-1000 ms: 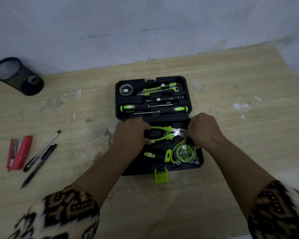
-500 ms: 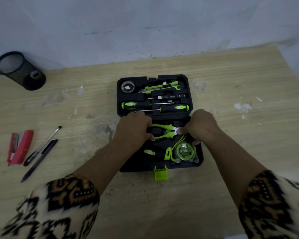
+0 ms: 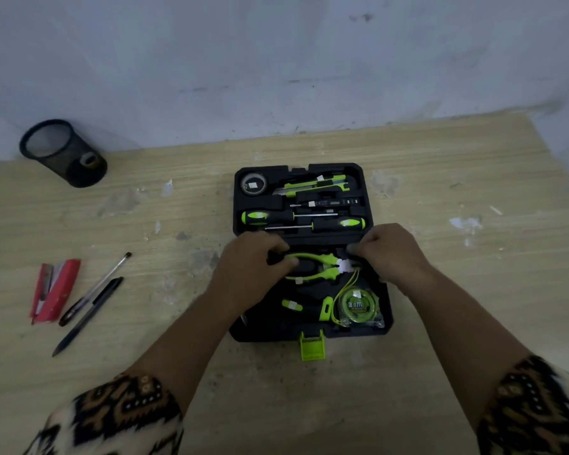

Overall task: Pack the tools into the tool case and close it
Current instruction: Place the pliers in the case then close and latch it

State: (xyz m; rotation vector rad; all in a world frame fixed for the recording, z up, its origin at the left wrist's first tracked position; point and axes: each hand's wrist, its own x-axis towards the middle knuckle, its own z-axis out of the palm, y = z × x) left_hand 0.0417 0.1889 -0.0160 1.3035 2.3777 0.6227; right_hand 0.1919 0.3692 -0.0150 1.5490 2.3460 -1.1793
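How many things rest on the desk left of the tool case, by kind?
Pens: 2
Red stapler: 1
Mesh cup: 1
Total: 4

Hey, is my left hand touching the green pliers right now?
Touching. The head view shows the left hand with its fingers curled over the handle ends of the pliers, with no gap between them.
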